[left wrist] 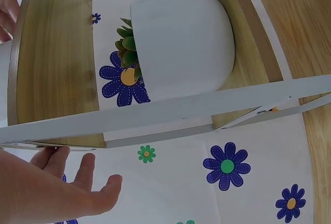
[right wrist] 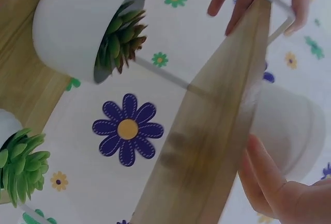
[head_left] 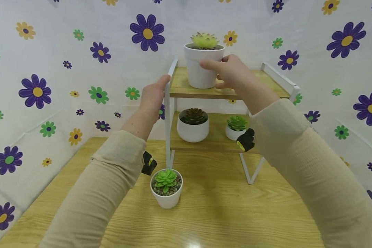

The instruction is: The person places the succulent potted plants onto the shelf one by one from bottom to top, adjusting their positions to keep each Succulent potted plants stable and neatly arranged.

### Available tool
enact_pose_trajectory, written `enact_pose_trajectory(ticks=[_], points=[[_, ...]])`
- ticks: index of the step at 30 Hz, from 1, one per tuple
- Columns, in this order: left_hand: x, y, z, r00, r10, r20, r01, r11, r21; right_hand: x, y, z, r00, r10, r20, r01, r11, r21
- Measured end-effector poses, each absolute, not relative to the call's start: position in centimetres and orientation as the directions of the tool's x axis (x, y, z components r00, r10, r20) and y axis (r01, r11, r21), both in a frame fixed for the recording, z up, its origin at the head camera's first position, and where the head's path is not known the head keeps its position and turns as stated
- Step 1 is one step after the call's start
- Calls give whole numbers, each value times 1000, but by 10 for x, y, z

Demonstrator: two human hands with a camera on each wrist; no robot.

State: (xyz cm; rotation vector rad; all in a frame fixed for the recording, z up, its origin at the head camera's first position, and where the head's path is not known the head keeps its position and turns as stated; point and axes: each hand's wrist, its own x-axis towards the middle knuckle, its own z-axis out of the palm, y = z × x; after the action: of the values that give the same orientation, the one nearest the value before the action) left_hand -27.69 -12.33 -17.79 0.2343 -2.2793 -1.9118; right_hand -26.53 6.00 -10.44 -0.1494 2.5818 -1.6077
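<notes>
My right hand [head_left: 234,74] grips a white pot [head_left: 201,67] holding a yellow-green succulent [head_left: 204,40], thumb on its front and fingers at its right side. The pot is at the left part of the rack's upper shelf [head_left: 251,82]; whether its base touches the wood I cannot tell. My left hand [head_left: 153,98] touches the rack's white frame [head_left: 167,117] at the upper left corner. In the left wrist view, the fingers [left wrist: 85,172] of that hand lie fairly straight and spread beside the frame.
The lower shelf [head_left: 217,129] bears a white pot with a dark succulent [head_left: 193,129] and a smaller green succulent [head_left: 236,125]. Another potted green succulent [head_left: 166,191] stands on the wooden table [head_left: 220,213], left of centre before the rack. Flower-printed cloth [head_left: 65,79] hangs behind.
</notes>
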Motion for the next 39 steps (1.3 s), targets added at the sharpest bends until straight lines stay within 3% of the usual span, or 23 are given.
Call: enact_pose_trajectory(ticks=[7,15,21,26,32,39], points=[[-279,-126,-176,-979,-202,13,-32,216,976,-228,74,-122,-975,-219,27,-135,496,-858],[-279,-132,-174,-989,-148,22,-17,254,967,-201,88,-182,-935,-329,133,-275,438,-856],[-277,-134,-172,-993,-118,23,-13,294,956,-207,93,-241,-909,-393,143,-297,368,-881],[-275,-140,-169,-996,-84,18,-13,358,934,-216,89,-284,-880,-462,110,-317,400,-860],[-275,-143,-167,-998,-56,0,-22,390,920,-229,78,-323,-817,-571,79,-362,401,-841],[-276,-145,-166,-999,-33,-32,-43,411,910,-236,65,-357,-791,-611,10,-359,451,-817]])
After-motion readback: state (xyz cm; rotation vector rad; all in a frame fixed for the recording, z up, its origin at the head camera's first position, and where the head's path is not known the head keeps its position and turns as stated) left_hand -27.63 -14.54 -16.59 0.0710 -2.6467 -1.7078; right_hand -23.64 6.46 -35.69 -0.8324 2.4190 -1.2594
